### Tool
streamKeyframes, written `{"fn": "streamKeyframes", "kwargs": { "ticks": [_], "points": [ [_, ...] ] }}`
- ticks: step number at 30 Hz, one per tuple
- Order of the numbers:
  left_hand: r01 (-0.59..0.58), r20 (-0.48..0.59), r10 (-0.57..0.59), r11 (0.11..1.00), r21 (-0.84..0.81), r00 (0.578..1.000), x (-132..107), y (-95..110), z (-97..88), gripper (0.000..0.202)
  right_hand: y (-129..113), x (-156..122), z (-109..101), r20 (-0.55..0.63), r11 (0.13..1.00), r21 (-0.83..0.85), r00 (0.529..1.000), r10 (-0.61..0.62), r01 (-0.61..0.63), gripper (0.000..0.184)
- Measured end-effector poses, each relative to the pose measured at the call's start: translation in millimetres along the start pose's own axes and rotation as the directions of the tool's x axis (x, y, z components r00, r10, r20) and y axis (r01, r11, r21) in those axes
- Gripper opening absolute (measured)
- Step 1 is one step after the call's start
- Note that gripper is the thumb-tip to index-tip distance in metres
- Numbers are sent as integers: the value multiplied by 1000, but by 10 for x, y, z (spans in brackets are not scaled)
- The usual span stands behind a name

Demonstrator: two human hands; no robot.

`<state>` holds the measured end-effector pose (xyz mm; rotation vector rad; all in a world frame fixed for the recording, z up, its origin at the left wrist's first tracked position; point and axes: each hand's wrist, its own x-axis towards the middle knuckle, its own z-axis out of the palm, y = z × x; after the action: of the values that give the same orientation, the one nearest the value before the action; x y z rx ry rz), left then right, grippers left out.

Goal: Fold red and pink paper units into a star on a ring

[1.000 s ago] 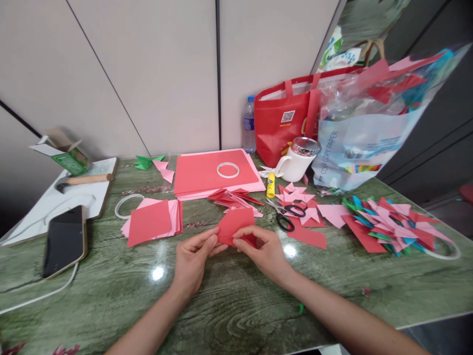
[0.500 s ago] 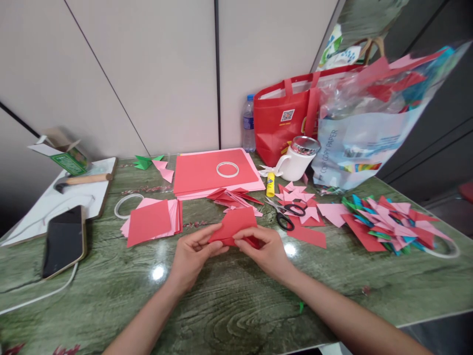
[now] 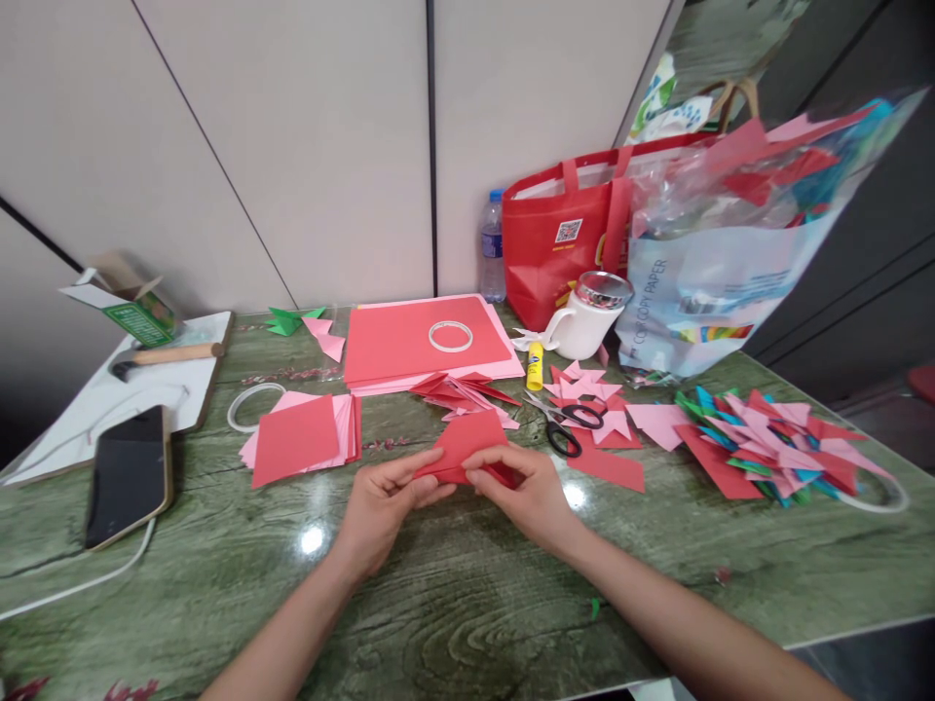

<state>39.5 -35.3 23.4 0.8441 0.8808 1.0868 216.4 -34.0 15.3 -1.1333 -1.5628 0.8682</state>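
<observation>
Between my two hands is a partly folded sheet of red paper (image 3: 473,436), with a crease along its near edge. My left hand (image 3: 381,501) pinches its left corner between thumb and fingers. On the right side, my right hand (image 3: 527,487) grips the near edge with thumb and index finger. Just beyond the sheet lies a pile of folded red and pink paper pieces (image 3: 467,391). A stack of red and pink paper squares (image 3: 296,443) rests to the left. Black-handled scissors (image 3: 564,424) lie right of my right hand.
Large red sheets (image 3: 394,341) carry a tape roll (image 3: 450,337) at the back. Behind the scissors are a glue stick (image 3: 536,366), a white mug (image 3: 582,326) and a red bag (image 3: 537,258). Colourful folded pieces (image 3: 781,443) lie right; a phone (image 3: 128,477) and hammer (image 3: 175,354) left.
Both hands keep their hold on the red paper with barely any movement. The whole view has shifted very slightly.
</observation>
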Motion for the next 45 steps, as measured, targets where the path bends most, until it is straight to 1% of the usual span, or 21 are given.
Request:
{"fn": "streamKeyframes", "kwargs": {
  "ticks": [4, 14, 17, 20, 23, 25, 27, 34, 41, 45],
  "points": [
    [-15, 15, 15, 1000, -19, 1000, -4, 3, 5, 27, 19, -3, -5, 15, 999, 21, 999, 29, -30, 9],
    [-7, -32, 5, 999, -46, 999, -17, -5, 38, 25, 24, 3, -10, 42, 997, 46, 997, 67, -69, 8],
    [8, -33, -7, 999, 32, 999, -12, 7, 24, 25, 35, 2, -17, 59, 996, 49, 996, 73, -76, 10],
    [57, -40, -52, 989, 140, 998, -9, 27, 10, 27, 42, -3, -15, 82, 994, 60, 993, 82, -87, 13],
    [82, -65, -71, 979, 186, 995, -6, 33, 12, 28, 49, -9, -4, 104, 996, 51, 992, 65, -70, 12],
    [85, -83, -71, 979, 185, 994, -6, 29, 22, 28, 55, -12, 5, 104, 997, 53, 993, 57, -63, 12],
    [88, -96, -72, 982, 165, 993, -7, 23, 35, 28, 60, -15, 14, 98, 994, 68, 992, 75, -82, 12],
    [93, -111, -81, 989, 113, 991, -16, 20, 58, 27, 53, -17, 40, 134, 961, 173, 972, 194, -216, 14],
    [84, -112, -70, 989, 124, 991, -17, -3, 45, 27, 47, 2, 35, 108, 961, 196, 979, 174, -193, 17],
    [75, -122, -61, 990, 117, 991, -18, -11, 54, 27, 49, 8, 37, 106, 961, 211, 981, 160, -179, 15]
  ]
}}
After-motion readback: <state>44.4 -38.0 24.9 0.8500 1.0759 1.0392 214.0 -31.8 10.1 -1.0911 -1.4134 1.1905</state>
